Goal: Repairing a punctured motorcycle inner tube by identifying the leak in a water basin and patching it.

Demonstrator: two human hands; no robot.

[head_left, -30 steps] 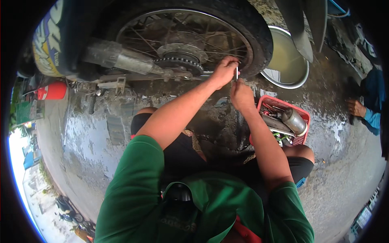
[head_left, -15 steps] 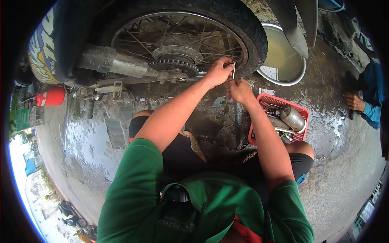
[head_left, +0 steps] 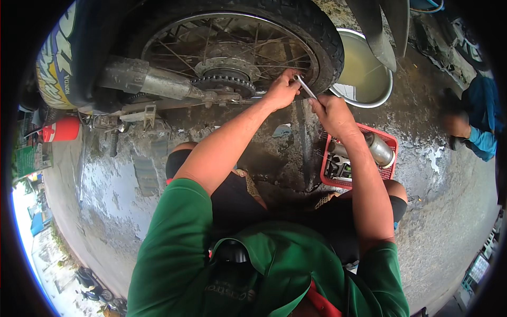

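A slender silver wrench (head_left: pixel 305 86) slants between my hands at the motorcycle's spoked wheel (head_left: pixel 322 37). My left hand (head_left: pixel 283 90) is closed at the wrench's upper end, beside the lower inner rim; what its fingertips pinch is too small to make out. My right hand (head_left: pixel 332 112) grips the lower end of the wrench, just left of and below the metal basin. Left of my left hand are the chain sprocket (head_left: pixel 222 84) and a metal swingarm (head_left: pixel 158 82).
The basin (head_left: pixel 388 79) holds murky water. A red plastic basket (head_left: pixel 391 143) with metal parts and tools is partly behind my right forearm. Another person's blurred hand (head_left: pixel 455 123) and blue sleeve (head_left: pixel 481 142) are at the right. A red bucket (head_left: pixel 62 128) stands at the left.
The wrench has swung from upright to a slant, its lower end going right with my right hand, which has risen slightly. My left hand has shifted slightly up and left.
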